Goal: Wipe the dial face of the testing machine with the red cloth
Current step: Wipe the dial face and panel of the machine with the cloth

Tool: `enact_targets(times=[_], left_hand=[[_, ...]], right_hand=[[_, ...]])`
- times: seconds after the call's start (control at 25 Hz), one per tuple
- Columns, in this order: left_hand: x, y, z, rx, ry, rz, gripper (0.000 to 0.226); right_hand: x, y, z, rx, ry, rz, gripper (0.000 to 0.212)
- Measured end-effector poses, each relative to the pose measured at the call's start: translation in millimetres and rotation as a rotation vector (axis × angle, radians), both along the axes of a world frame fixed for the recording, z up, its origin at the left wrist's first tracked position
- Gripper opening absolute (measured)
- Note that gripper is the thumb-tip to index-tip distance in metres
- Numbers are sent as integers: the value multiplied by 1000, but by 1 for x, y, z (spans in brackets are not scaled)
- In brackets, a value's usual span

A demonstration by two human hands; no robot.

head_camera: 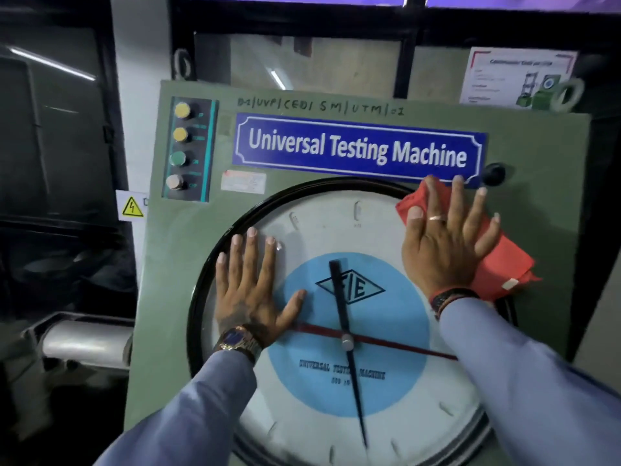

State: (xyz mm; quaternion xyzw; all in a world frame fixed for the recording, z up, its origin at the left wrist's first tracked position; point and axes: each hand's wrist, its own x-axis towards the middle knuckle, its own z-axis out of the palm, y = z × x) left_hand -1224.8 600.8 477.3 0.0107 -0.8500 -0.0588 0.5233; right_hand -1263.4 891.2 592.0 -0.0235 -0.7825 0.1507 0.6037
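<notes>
The big round dial face (322,230) of the green testing machine fills the middle of the view, white with a light-blue centre, a black pointer and a red pointer, inside a black rim. My right hand (447,240) lies flat with fingers spread, pressing the folded red cloth (504,253) against the dial's upper right edge and the green panel beside it. My left hand (252,287) rests flat on the left part of the dial glass, fingers apart, holding nothing.
A blue "Universal Testing Machine" nameplate (359,149) sits just above the dial. A strip of push buttons (183,149) runs down the panel's upper left. A black knob (493,173) is at the upper right. An electrical hazard sticker (132,207) marks the wall to the left.
</notes>
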Motion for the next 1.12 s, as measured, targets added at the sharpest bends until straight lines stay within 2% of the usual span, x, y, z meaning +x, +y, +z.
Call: enact_targets(times=[0.2, 0.4, 0.52, 0.64, 0.84, 1.0, 1.12], left_hand=[[-4, 0, -4, -16, 57, -3, 101], [-11, -2, -9, -7, 92, -23, 100], [-12, -3, -10, 3, 109, -35, 99], [-13, -4, -11, -3, 113, -35, 100], [-11, -3, -9, -5, 96, -20, 101], [-7, -1, -6, 10, 81, -24, 101], [-8, 0, -7, 11, 85, -29, 101]], right_hand=[[-8, -45, 32, 305, -8, 106, 57], [-1, -143, 48, 827, -61, 228, 58], [2, -166, 46, 972, -81, 284, 58], [3, -150, 52, 881, -117, 236, 59], [2, -79, 51, 508, -142, 134, 62], [15, 8, 2, 84, -153, 10, 68], [22, 24, -23, -28, -177, -41, 73]])
